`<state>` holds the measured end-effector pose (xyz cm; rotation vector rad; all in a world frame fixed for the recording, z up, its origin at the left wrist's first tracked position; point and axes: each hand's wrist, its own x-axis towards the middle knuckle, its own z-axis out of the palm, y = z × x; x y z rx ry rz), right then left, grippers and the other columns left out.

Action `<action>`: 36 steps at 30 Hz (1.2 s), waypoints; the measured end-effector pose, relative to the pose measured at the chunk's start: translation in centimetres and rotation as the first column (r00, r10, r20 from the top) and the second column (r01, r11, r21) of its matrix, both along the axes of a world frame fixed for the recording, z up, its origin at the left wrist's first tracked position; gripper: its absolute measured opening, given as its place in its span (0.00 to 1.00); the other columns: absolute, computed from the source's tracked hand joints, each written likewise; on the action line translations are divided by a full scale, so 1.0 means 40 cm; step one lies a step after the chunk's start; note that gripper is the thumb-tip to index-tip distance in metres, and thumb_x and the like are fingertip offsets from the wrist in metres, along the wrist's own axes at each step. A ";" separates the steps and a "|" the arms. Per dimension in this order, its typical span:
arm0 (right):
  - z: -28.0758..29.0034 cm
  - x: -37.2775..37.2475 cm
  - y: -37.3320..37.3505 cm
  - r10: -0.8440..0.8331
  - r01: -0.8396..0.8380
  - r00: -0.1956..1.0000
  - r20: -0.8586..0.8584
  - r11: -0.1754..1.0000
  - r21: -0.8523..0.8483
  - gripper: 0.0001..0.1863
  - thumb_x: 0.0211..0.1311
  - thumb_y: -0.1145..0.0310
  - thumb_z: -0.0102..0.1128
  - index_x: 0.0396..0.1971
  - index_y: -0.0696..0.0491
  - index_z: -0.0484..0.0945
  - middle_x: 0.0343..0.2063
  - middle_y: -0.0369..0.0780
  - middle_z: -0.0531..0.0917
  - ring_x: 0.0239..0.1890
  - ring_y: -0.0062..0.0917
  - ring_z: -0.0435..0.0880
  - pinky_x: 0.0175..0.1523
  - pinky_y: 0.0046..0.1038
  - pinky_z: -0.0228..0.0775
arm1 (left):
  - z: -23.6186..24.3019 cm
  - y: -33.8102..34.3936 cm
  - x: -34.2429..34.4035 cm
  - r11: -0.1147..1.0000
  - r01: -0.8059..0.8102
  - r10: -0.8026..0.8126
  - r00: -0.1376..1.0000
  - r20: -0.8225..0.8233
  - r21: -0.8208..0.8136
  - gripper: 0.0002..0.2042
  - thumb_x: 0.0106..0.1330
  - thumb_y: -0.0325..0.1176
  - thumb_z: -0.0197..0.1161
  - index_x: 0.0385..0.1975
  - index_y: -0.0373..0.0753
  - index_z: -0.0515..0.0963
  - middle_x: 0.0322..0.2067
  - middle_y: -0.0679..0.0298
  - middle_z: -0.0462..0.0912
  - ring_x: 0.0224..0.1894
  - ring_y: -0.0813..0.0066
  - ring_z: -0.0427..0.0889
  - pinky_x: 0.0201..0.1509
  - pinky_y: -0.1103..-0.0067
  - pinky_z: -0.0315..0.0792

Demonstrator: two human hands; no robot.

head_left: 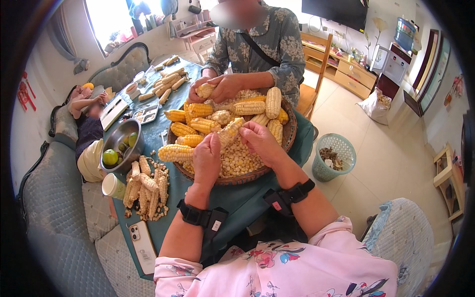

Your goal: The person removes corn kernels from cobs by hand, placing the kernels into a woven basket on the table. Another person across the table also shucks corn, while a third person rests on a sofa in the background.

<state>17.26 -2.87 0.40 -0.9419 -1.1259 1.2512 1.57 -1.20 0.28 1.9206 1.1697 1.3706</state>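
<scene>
Corn ear [231,131], partly shelled, slants between the person's hands above the near half of a woven basket [237,178]. The left hand [207,157] is clamped around its left end; the right hand [261,142] has its fingers pressed together on its right end. Loose kernels [238,161] lie just beneath. Farther back, unshelled ears [204,125] crowd the basket. At its far side, a co-worker's hands [228,87] grip another ear [205,90].

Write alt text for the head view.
The wearer's left hand and right hand hold a partly shelled corn cob over a woven basket of kernels and yellow cobs. Opposite, a person handles another cob; bare cobs lie on the table.
</scene>
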 end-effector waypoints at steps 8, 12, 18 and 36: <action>-0.014 0.002 0.008 -0.019 0.019 1.000 0.013 1.000 0.000 0.09 0.60 0.64 0.49 0.33 0.54 0.69 0.21 0.30 0.71 0.19 0.10 0.63 0.24 0.13 0.56 | 0.010 -0.005 -0.006 0.997 -0.032 0.024 0.992 -0.122 -0.065 0.18 0.68 0.40 0.43 0.35 0.28 0.74 0.27 0.50 0.78 0.32 0.61 0.77 0.38 0.74 0.68; 0.005 -0.006 -0.006 -0.046 0.044 0.997 0.066 0.998 0.035 0.12 0.61 0.62 0.51 0.33 0.57 0.71 0.23 0.31 0.73 0.24 0.11 0.66 0.29 0.14 0.60 | 0.013 -0.007 -0.006 0.998 -0.022 0.015 0.993 -0.114 -0.058 0.19 0.68 0.40 0.43 0.35 0.28 0.74 0.27 0.49 0.78 0.32 0.60 0.77 0.38 0.73 0.69; -0.012 0.000 0.004 -0.030 0.027 0.998 0.062 0.999 0.047 0.11 0.63 0.60 0.50 0.33 0.54 0.70 0.21 0.29 0.71 0.19 0.09 0.63 0.24 0.13 0.56 | 0.013 -0.006 -0.004 0.998 -0.046 0.039 0.986 -0.164 -0.040 0.19 0.68 0.40 0.43 0.35 0.28 0.74 0.28 0.50 0.79 0.32 0.61 0.78 0.39 0.73 0.69; -0.018 0.002 0.009 -0.005 0.005 1.000 0.004 1.000 -0.023 0.13 0.65 0.57 0.44 0.29 0.51 0.68 0.19 0.30 0.69 0.16 0.09 0.60 0.20 0.12 0.52 | -0.006 0.010 -0.008 0.995 -0.048 0.034 0.988 -0.148 -0.093 0.19 0.68 0.40 0.42 0.33 0.28 0.74 0.22 0.54 0.77 0.27 0.67 0.76 0.36 0.73 0.68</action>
